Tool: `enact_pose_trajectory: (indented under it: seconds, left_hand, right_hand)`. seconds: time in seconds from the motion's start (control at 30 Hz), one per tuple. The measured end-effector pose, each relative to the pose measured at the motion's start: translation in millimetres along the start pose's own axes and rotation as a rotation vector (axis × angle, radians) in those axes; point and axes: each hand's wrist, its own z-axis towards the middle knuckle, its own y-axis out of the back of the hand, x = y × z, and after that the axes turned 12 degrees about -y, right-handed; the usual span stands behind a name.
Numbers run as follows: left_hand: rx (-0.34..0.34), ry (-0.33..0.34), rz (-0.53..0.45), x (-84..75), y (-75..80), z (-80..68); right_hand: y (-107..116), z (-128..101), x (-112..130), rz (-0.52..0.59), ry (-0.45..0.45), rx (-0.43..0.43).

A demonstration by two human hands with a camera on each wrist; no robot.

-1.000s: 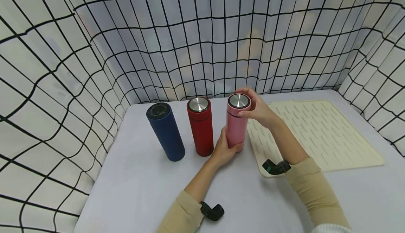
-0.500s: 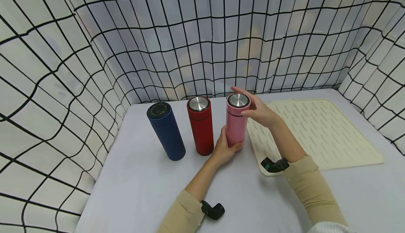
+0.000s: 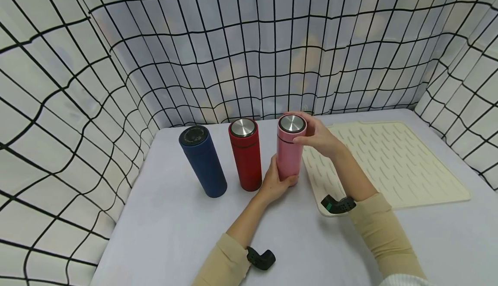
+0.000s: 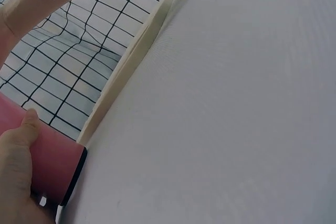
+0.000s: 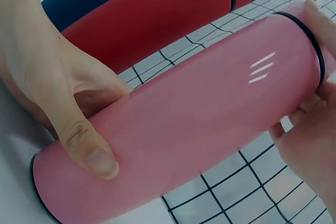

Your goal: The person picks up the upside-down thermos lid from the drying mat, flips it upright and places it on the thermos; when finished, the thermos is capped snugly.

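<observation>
A pink thermos [image 3: 289, 156] with a silver-topped lid [image 3: 292, 123] stands upright on the white table. My left hand [image 3: 274, 183] grips its lower body, the thumb across the front near the base, as the right wrist view shows up close. Around the lid end curls my right hand [image 3: 320, 137], thumb in front and fingers behind, partly hidden by the thermos. To the left stands a red thermos [image 3: 247, 160] with a silver lid top, and beyond it a dark blue thermos [image 3: 205, 165] with a dark lid top.
A cream ridged mat [image 3: 393, 165] lies on the right of the white table [image 3: 167, 234], its left edge just beside the pink thermos. Black netting [image 3: 272, 52] over pale walls encloses the back and both sides.
The right hand's fingers lifted off the lid's far side half a second ago and now lie closer around it. The left hand and all three thermoses stay in place.
</observation>
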Motion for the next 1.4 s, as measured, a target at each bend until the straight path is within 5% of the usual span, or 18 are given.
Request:
enact_pose_trajectory:
  seconds: [0.2, 0.4, 0.6, 0.8, 1.03, 1.27, 1.4]
  left_hand:
    - [-0.009, -0.018, 0.028, -1.2, 1.1, 0.5]
    - [-0.001, 0.007, 0.013, -1.4, 0.4, 0.1]
    - [-0.013, -0.036, 0.032, -12.4, 1.7, -0.9]
    - [-0.008, -0.02, 0.039, -2.2, -0.5, 0.9]
    - [-0.011, -0.012, 0.046, -2.1, 0.4, 2.3]
    - [-0.006, -0.008, 0.039, -0.6, -1.1, 1.5]
    - [-0.001, -0.006, 0.049, -1.5, -0.9, 1.0]
  right_hand:
    - [-7.6, 3.7, -0.6, -0.039, -0.015, -0.128]
    - [-4.2, 1.3, -5.3, 0.046, 0.01, 0.01]
    - [-10.9, 3.7, 1.9, -0.053, -0.029, -0.128]
    - [-4.0, 1.5, -0.4, 0.042, -0.007, -0.003]
    - [-6.8, 2.1, 2.5, -0.043, -0.006, -0.1]
    - [4.7, -1.7, -1.1, 0.101, 0.017, 0.11]
    - [2.2, -3.0, -6.4, 0.051, 0.076, 0.024]
